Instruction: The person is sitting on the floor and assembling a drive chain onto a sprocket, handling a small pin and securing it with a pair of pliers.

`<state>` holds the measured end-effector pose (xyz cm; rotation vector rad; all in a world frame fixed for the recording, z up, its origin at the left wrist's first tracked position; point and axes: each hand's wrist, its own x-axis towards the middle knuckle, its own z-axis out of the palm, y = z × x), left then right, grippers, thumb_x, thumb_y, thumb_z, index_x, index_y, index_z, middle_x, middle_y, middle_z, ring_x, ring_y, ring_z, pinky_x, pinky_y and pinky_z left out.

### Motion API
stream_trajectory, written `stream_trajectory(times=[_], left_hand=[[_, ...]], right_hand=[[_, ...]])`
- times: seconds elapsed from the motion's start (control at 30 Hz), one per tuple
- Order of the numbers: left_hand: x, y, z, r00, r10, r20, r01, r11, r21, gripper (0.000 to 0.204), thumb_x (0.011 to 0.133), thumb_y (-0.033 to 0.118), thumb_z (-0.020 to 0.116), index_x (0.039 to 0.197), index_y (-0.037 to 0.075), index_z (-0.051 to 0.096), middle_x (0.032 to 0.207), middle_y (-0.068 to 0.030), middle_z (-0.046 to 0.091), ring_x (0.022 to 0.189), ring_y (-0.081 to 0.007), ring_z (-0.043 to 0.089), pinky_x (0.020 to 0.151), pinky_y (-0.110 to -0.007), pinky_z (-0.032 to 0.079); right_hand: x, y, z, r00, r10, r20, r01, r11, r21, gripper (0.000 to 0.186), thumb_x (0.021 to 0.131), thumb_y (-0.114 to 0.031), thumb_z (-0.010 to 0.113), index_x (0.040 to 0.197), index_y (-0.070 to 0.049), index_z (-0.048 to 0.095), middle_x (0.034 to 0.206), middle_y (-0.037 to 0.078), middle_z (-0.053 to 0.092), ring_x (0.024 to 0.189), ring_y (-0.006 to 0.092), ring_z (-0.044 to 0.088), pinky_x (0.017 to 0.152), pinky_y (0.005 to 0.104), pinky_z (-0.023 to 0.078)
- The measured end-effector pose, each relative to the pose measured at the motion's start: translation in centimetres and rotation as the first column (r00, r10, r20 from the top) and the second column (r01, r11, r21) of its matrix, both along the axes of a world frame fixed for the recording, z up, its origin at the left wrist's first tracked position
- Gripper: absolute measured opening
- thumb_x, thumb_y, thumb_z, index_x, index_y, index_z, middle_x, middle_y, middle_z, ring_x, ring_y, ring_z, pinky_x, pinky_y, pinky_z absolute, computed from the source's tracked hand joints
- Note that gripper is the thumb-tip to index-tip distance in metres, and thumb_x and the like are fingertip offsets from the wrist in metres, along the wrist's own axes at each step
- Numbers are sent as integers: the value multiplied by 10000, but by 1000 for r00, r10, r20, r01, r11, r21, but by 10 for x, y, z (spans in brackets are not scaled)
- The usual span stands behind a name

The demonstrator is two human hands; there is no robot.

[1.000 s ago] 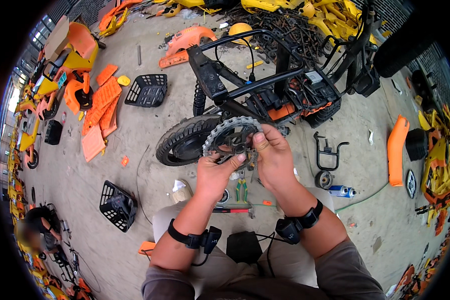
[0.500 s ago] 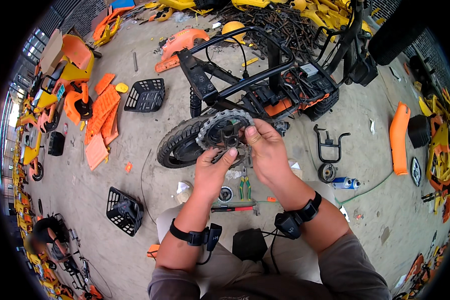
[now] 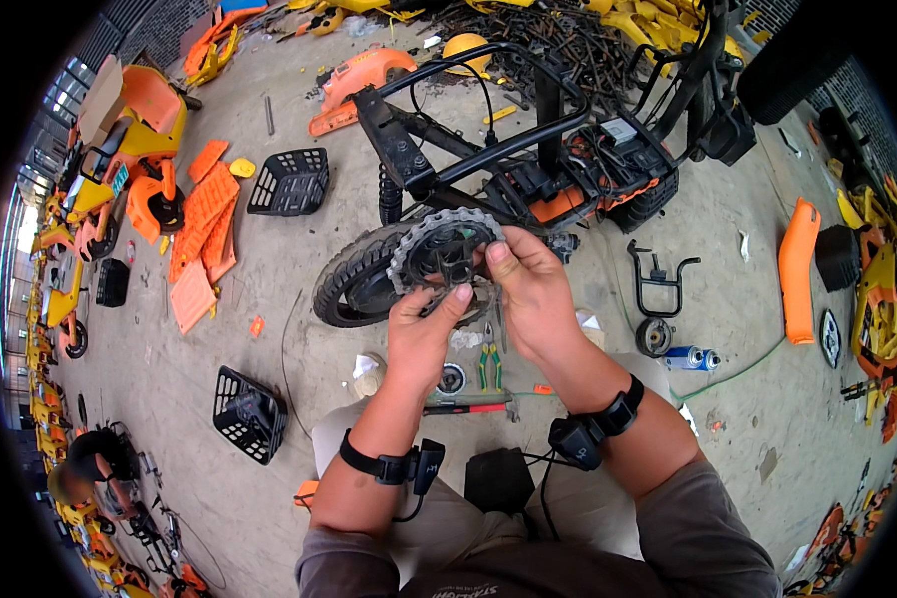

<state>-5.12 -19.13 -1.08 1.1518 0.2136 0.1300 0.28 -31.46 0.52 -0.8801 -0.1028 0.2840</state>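
Note:
Both hands hold a dark round sprocket [image 3: 406, 250] with a grey, chain-like toothed rim, tilted in front of the rear wheel [image 3: 341, 286] of a stripped black scooter frame [image 3: 397, 146]. My left hand [image 3: 421, 337] grips its lower edge, the thumb pointing up toward the hub. On the opposite side, my right hand [image 3: 538, 299] pinches the edge between thumb and fingers. The sprocket hides part of the wheel. Whether it touches the wheel, I cannot tell. Below the hands lie green-handled pliers [image 3: 489, 367], a small round part [image 3: 450, 379] and a red-handled hammer [image 3: 478, 407].
Two black baskets [image 3: 289, 181] lie at left, near orange panels [image 3: 205, 229]. A black bracket [image 3: 660, 282], a drum-like part [image 3: 654, 337] and blue spray cans [image 3: 690, 358] are at right. Another person [image 3: 105, 473] works at far left. Scrap parts [image 3: 578, 60] pile up behind the frame.
The sprocket is tilted slightly more toward me, showing more of its face. Both hands keep their grip in nearly the same place.

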Motion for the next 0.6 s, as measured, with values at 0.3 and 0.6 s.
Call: stream_trajectory(times=[0.3,0.6], left_hand=[[3,4,-3,998,44,39,-46,997,60,171,866,82,703,1020,11,681,966,6,643,883,-70,551,825,-227,444],[3,7,0,993,54,106,-74,978,197,153,860,94,712,985,14,678,932,13,641,866,-60,541,790,-214,439]], right_hand=[[1,0,6,999,11,45,-8,998,-59,300,933,-199,624,1138,18,594,1022,56,650,932,125,586,874,279,462],[2,-2,11,999,26,33,-23,995,-95,281,947,-162,603,1122,58,600,967,58,660,886,107,594,812,250,480]])
